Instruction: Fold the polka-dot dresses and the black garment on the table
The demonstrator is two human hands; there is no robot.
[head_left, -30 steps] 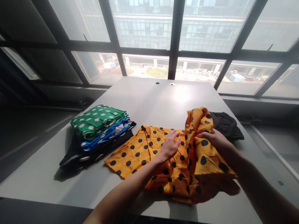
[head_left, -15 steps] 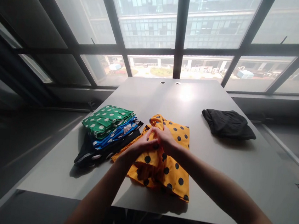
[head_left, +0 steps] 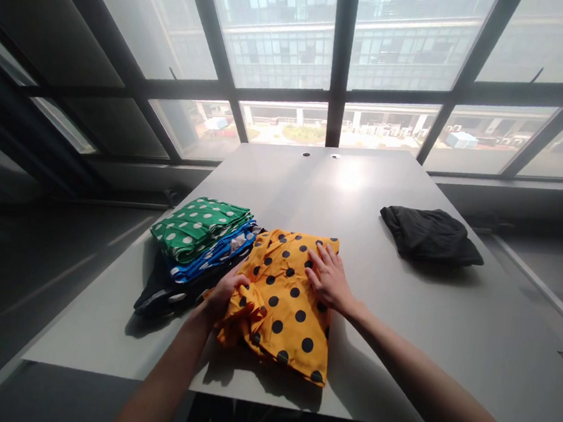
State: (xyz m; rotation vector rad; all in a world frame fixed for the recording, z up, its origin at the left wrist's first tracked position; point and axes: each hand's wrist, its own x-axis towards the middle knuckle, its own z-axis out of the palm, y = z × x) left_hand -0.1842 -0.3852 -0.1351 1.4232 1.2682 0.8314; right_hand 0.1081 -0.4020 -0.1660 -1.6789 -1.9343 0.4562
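Note:
A yellow cloth with black dots [head_left: 285,299] lies folded on the table in front of me, its near left part bunched up. At its left edge, my left hand [head_left: 227,289] grips the fabric, thumb on top and the other fingers mostly hidden. Flat on the upper right of the cloth rests my right hand [head_left: 329,276], fingers spread. Just left of the yellow cloth is a pile of folded cloths: green with white dots [head_left: 202,226] on top, blue [head_left: 211,257] beneath it, and black with white dots [head_left: 162,296] at the bottom.
A folded dark cloth [head_left: 430,235] sits at the right side of the white table [head_left: 283,191]. Two round holes are near the table's far edge. Large windows [head_left: 290,31] with dark frames stand behind it.
My hands were together at the middle of the yellow cloth; they have moved apart to its left and right sides. The cloth's folded part now spreads flatter, and its right edge has shifted left.

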